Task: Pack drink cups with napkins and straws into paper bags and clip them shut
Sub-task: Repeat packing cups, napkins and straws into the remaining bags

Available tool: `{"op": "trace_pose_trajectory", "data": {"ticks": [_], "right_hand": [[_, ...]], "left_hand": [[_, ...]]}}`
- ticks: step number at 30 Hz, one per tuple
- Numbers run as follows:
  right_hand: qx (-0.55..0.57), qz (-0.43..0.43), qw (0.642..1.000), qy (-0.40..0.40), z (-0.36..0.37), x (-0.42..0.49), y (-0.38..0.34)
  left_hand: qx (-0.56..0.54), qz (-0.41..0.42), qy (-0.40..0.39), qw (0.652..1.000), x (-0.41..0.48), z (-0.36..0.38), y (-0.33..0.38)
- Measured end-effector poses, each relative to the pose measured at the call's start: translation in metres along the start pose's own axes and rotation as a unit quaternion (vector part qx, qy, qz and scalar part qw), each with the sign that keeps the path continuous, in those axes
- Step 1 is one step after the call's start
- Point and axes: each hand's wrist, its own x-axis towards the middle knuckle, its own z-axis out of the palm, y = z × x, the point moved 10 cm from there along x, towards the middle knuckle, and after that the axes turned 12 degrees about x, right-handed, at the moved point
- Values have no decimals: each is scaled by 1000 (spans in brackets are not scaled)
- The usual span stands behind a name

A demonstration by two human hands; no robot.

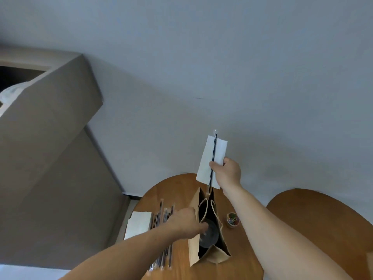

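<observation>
Right hand [228, 171] is raised above the table, fingers pinched closed around a white napkin [212, 161] and a dark wrapped straw [213, 158] held together — the straw lies along the napkin's middle, its lower tip pointing down at the far end of the bag's open mouth. Left hand [185, 222] reaches across to the near-left edge of the brown paper bag [194, 251], its fingers curled over the rim and holding the opening apart. That bag stands upright on the round wooden table [181, 185], its twine handles hanging into the mouth, and inside it sits a drink cup [209, 236] with a dark lid, seen from above. Left of the bag lies a row of wrapped straws [162, 216], and beside them a stack of white napkins [138, 225]. Right of the bag, standing apart from it, is a small round tub of coloured clips [232, 219].
</observation>
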Motion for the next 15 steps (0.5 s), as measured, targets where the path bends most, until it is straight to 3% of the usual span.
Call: {"op": "trace_pose_trajectory", "data": {"ticks": [5, 11, 15], "right_hand": [[-86, 73, 993, -29, 17, -12, 55], [-157, 120, 977, -76, 5, -26, 70], [-373, 104, 905, -176, 12, -43, 67]], "left_hand": [[-191, -48, -20, 980, -1, 7, -17], [-317, -101, -62, 941, -4, 18, -29], [-356, -91, -58, 928, -5, 18, -20]]}}
